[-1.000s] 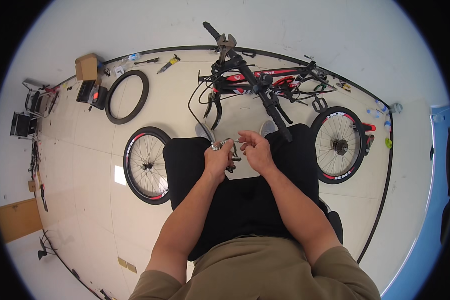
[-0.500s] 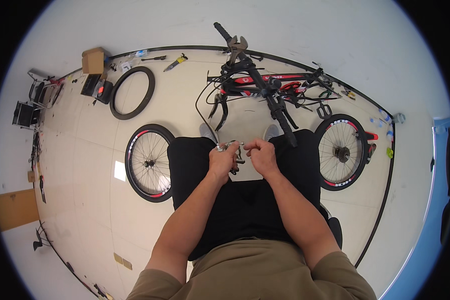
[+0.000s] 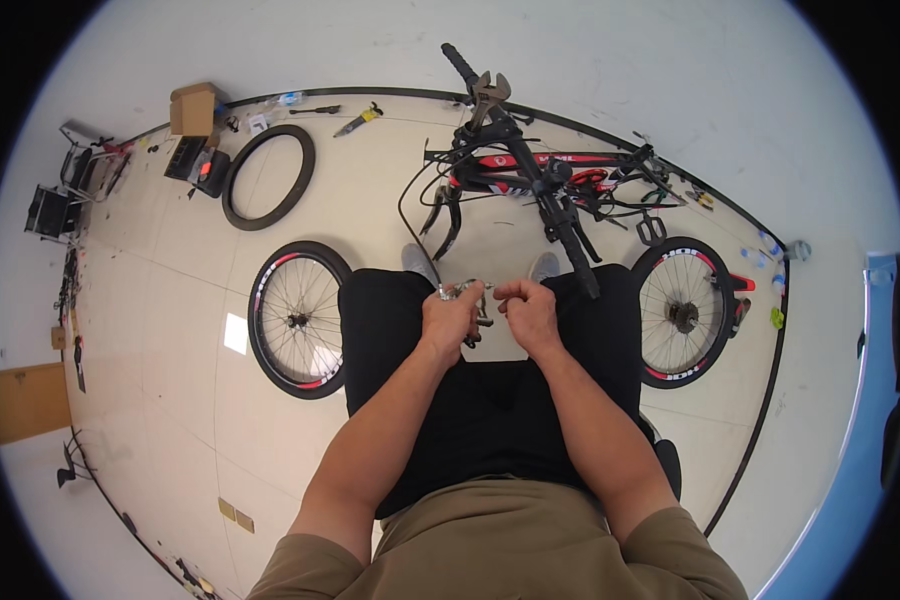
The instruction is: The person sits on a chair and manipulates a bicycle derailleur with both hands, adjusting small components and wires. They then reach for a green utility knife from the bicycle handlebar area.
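My left hand (image 3: 448, 322) grips a silver metal caliper-like bike part (image 3: 484, 312) between my knees, with a black cable running from it up toward the handlebar (image 3: 580, 262). Close beside that part, on its right, my right hand (image 3: 530, 318) is curled with thumb and index finger close together; whatever is between them is too small to make out. Just beyond my hands stands the black and red bicycle frame (image 3: 500, 162), with an adjustable wrench (image 3: 488, 92) up by its handlebar.
A loose wheel lies at each side of my legs, left (image 3: 328, 300) and right (image 3: 715, 315). Farther back are a bare tyre (image 3: 242, 214), an open cardboard box (image 3: 190, 115) and a yellow tool (image 3: 360, 120). Small parts and bottles line the wall; chairs (image 3: 58, 210) stand at far left.
The view has shifted, so the bicycle sits farther right in it. My left hand still holds the silver part; my right fingertips have drawn slightly back to the right of it.
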